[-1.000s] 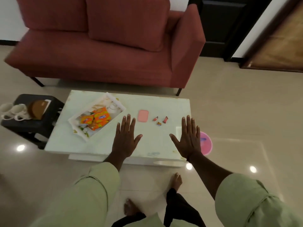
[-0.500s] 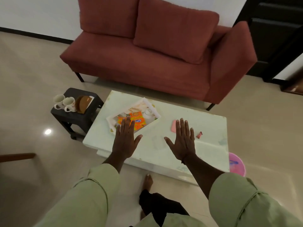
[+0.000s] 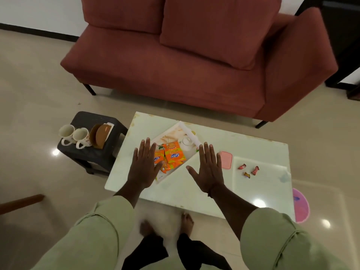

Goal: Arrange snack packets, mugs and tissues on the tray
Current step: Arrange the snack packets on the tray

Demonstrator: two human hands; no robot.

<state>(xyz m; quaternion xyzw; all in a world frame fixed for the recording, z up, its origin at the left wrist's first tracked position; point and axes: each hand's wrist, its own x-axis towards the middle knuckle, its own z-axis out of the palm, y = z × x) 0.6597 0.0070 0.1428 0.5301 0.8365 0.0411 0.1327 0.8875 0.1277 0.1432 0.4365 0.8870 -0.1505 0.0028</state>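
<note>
A white tray lies at an angle on the white coffee table. Orange snack packets and a small white lidded pot lie in it. My left hand is flat with fingers spread above the tray's near-left part, covering some packets. My right hand is spread flat just right of the tray, holding nothing. Two white mugs and a brown tissue holder stand on a black stool left of the table.
A pink flat case and three small wrapped candies lie on the table's right half. A red sofa stands behind the table. A pink round object lies on the floor at the right. My bare feet are at the table's near edge.
Both hands stay flat and spread. The view has swung left so the table, tray and stool sit further right in it, and my hands now hover nearer the tray.
</note>
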